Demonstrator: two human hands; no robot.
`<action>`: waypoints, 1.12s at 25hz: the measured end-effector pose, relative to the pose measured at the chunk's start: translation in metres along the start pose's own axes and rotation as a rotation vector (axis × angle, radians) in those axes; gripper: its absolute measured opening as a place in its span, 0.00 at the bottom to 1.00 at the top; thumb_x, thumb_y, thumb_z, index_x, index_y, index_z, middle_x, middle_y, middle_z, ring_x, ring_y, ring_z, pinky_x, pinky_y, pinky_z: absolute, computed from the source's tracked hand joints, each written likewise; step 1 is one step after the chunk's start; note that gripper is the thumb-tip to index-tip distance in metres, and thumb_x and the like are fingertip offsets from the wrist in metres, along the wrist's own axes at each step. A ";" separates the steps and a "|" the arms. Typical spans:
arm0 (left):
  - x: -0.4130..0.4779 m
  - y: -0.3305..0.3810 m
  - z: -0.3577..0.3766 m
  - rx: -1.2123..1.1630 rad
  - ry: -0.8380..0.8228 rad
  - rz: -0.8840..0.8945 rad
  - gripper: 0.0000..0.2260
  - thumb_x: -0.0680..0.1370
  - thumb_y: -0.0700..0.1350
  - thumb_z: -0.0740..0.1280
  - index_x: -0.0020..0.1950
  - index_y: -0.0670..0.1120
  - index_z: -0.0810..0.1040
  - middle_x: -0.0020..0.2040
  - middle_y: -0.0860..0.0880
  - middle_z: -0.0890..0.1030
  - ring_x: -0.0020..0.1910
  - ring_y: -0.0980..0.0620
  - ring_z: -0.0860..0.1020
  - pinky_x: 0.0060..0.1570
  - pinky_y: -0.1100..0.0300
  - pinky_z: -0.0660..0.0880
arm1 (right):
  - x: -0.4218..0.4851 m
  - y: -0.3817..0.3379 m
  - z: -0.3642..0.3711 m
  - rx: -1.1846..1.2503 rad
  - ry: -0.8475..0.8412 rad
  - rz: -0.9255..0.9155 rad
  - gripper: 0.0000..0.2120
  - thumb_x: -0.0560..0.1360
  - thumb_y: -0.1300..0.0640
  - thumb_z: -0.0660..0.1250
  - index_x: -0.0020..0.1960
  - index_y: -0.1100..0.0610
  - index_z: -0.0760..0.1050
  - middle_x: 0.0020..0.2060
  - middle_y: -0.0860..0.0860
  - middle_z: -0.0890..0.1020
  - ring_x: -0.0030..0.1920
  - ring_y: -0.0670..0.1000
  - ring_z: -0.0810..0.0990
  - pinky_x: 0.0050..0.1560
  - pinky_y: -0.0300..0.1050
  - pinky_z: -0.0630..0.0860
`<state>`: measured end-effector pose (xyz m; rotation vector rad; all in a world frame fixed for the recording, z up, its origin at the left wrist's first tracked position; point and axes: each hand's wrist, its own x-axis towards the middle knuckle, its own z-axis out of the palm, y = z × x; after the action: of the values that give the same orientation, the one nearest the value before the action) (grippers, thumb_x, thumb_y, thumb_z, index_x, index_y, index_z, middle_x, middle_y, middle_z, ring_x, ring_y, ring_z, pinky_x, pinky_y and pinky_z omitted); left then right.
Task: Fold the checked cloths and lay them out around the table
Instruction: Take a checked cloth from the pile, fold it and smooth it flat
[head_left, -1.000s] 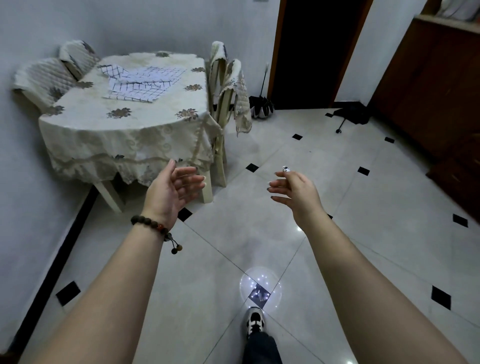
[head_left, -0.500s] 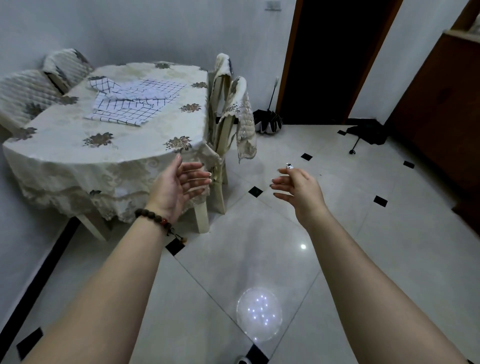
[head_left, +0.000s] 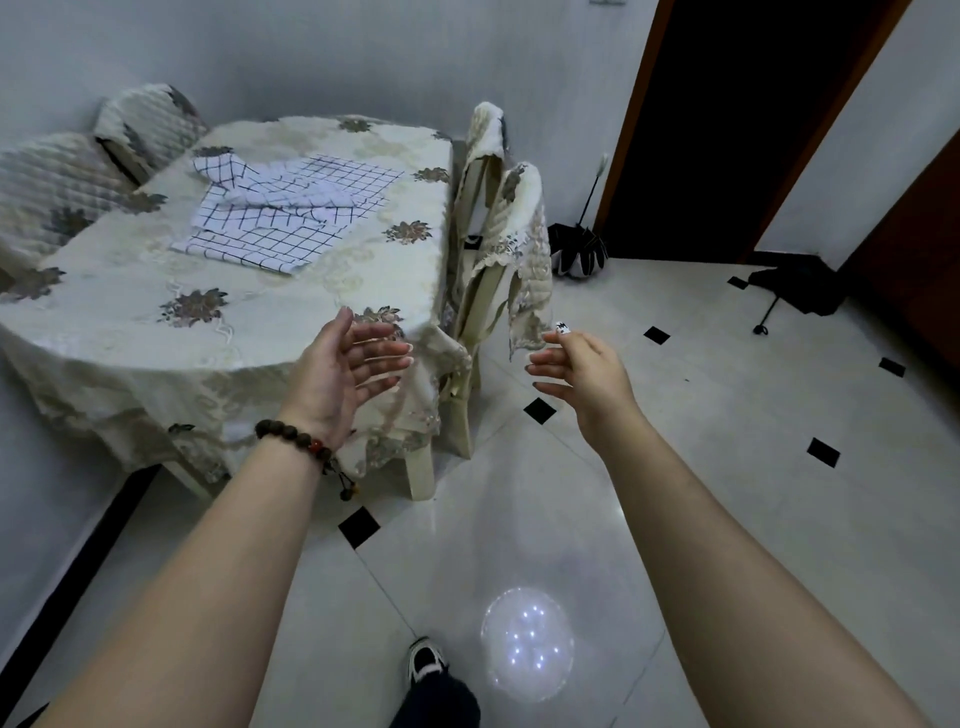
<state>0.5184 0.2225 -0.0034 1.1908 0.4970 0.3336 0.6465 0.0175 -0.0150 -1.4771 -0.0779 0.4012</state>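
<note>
Head view puts both my bare arms out ahead of me over the tiled floor, with the counter on the left. My left grip is spread, palm turned inward, fingers straight and apart, holding nothing; it hangs in front of the counter's near right edge. My right grip is empty too, its fingers loosely extended toward the left one, over the floor just beside the draped chair at the counter's right side.

The checked cloths lie in a loose, overlapping heap on the far middle of the counter, well apart from both grips. As far as I can tell none is neatly folded, and none is set out at a place.

I judge the task to be at its very start: the step in hand is getting to the heap, with no folding done. Next I need to come up to the counter's near edge and lean over it. Then I pinch the top cloth by a corner or edge in each grip, so it lifts free of the others. The heap sits far back, so the reach is a long one.
</note>
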 end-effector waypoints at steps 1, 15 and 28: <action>0.017 0.003 -0.005 -0.007 0.015 0.007 0.22 0.81 0.57 0.52 0.51 0.44 0.79 0.46 0.43 0.82 0.46 0.47 0.81 0.50 0.52 0.75 | 0.018 0.000 0.010 -0.004 -0.001 0.003 0.09 0.78 0.56 0.59 0.48 0.58 0.76 0.37 0.55 0.81 0.41 0.55 0.81 0.47 0.51 0.77; 0.229 0.071 -0.066 -0.039 0.136 0.017 0.21 0.80 0.57 0.53 0.52 0.43 0.79 0.47 0.43 0.83 0.47 0.46 0.81 0.54 0.51 0.74 | 0.234 -0.044 0.142 0.013 -0.095 0.009 0.09 0.79 0.58 0.58 0.47 0.58 0.76 0.37 0.55 0.81 0.36 0.51 0.80 0.39 0.45 0.75; 0.412 0.117 -0.103 -0.081 0.416 0.099 0.22 0.81 0.56 0.54 0.56 0.40 0.78 0.49 0.40 0.82 0.48 0.45 0.81 0.55 0.50 0.74 | 0.465 -0.068 0.266 -0.007 -0.355 0.058 0.08 0.77 0.60 0.58 0.46 0.59 0.76 0.37 0.57 0.80 0.37 0.54 0.80 0.39 0.45 0.75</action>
<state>0.8132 0.5497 -0.0012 1.0705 0.7782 0.6878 1.0161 0.4106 -0.0099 -1.4037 -0.3197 0.7082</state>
